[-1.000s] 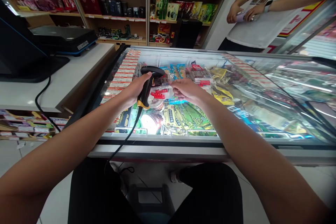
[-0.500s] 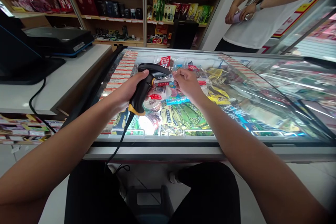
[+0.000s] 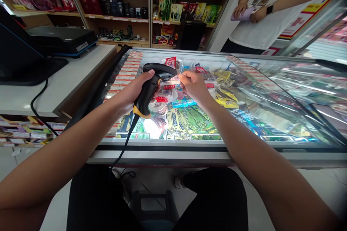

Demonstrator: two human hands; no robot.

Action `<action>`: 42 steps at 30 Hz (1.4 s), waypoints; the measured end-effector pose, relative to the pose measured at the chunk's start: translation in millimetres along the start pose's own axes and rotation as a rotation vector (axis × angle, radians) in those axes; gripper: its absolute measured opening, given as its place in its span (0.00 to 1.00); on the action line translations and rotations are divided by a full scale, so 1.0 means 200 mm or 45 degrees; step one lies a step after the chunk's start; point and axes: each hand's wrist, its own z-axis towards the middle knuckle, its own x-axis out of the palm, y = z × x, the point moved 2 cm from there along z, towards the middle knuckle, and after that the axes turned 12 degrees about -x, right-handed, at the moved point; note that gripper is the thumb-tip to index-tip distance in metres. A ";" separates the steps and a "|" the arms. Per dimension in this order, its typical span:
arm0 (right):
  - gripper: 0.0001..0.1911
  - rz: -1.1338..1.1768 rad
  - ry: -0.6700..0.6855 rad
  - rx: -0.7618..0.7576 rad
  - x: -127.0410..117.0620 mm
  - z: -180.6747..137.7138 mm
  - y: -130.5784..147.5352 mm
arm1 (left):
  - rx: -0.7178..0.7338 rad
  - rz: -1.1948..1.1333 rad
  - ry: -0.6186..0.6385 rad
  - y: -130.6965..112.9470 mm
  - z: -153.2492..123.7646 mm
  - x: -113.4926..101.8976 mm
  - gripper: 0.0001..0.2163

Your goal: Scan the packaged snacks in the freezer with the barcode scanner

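Observation:
My left hand (image 3: 137, 87) is wrapped round the grip of a black and yellow barcode scanner (image 3: 146, 95), thumb on its upper back. The scanner's head points right, and its cord hangs down in front of the freezer. At the front end of the head, my right hand (image 3: 193, 83) is closed in a pinch. Its fingertips are at or very near the scanner's tip; whatever they hold, if anything, is too small to make out. Both hands are above the glass top of a chest freezer (image 3: 168, 156), where colourful packets (image 3: 199, 121) and round tubs (image 3: 155, 126) show through.
On the left, a counter (image 3: 89, 75) carries a black scale (image 3: 62, 38) and a dark monitor (image 3: 16, 47). Stocked shelves (image 3: 114, 18) line the back. Behind the freezer at right, a person (image 3: 252, 36) holds a lavender bottle (image 3: 244, 14). My legs are close under the freezer's front edge.
My hands and the scanner have barely moved. The person behind the freezer has turned the lavender bottle and shifted their hands on it.

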 end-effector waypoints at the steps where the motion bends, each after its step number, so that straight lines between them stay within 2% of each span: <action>1: 0.17 -0.002 0.000 -0.009 0.00 0.00 0.00 | 0.003 -0.003 0.002 0.00 0.00 0.00 0.21; 16: 0.16 -0.011 0.005 -0.045 -0.01 0.00 -0.02 | 0.020 0.049 -0.176 -0.05 -0.06 0.01 0.20; 23: 0.17 -0.008 0.021 -0.027 -0.01 -0.01 -0.02 | 0.043 -0.032 0.019 -0.08 -0.08 0.01 0.19; 27: 0.17 0.020 0.019 -0.055 -0.02 -0.01 -0.01 | 0.060 -0.041 0.043 -0.10 -0.09 0.00 0.20; 31: 0.16 0.116 -0.030 0.063 -0.01 0.00 -0.01 | 0.071 -0.062 0.096 -0.10 -0.09 0.00 0.17; 37: 0.18 0.201 -0.129 0.234 0.00 0.01 0.01 | 0.045 -0.117 0.062 -0.08 -0.08 0.00 0.19; 40: 0.15 0.212 -0.150 0.350 0.01 0.01 0.00 | 0.033 -0.118 0.054 -0.08 -0.08 0.00 0.19; 42: 0.11 0.222 -0.169 0.362 0.00 0.01 0.00 | 0.021 -0.092 0.052 -0.08 -0.08 0.00 0.19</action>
